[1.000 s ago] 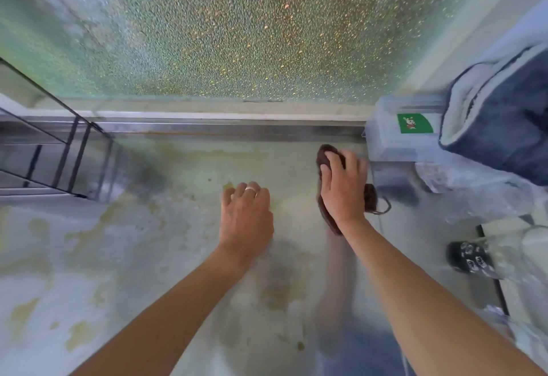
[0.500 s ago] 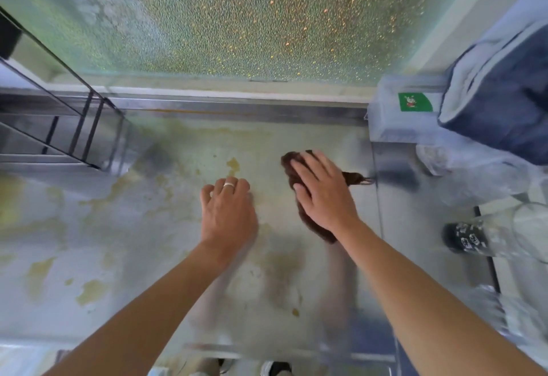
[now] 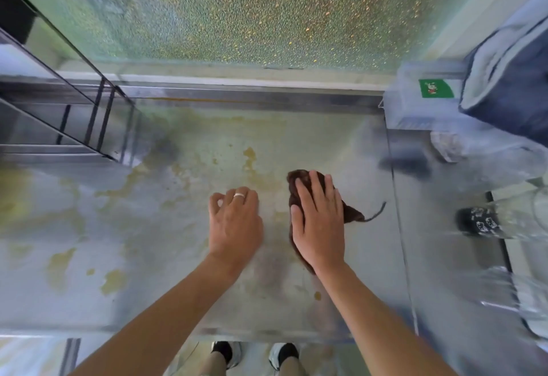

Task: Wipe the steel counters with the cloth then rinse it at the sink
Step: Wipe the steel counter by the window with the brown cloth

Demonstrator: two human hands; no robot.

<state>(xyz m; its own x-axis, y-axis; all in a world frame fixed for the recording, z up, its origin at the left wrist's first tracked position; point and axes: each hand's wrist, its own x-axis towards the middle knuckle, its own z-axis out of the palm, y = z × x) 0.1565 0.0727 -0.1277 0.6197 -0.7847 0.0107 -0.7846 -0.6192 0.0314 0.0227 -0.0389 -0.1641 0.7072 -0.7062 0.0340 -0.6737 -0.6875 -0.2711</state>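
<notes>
A dark brown cloth [image 3: 351, 215] lies on the steel counter [image 3: 124, 227], which is blotched with yellowish stains. My right hand [image 3: 318, 221] presses flat on the cloth with fingers spread, covering most of it; a thin loop trails out to the right. My left hand [image 3: 235, 224], wearing a ring, rests on the bare counter just left of the cloth with its fingers curled under. No sink is in view.
A black wire rack [image 3: 74, 120] stands at the back left. A clear plastic box with a green label [image 3: 427, 102], a navy and white fabric bundle [image 3: 510, 79] and glass jars [image 3: 510, 221] crowd the right side. Frosted glass rises behind. My shoes show below the counter's front edge.
My right hand has dragged the cloth from the back right corner toward me and to the left. My left hand has stayed planted on the counter.
</notes>
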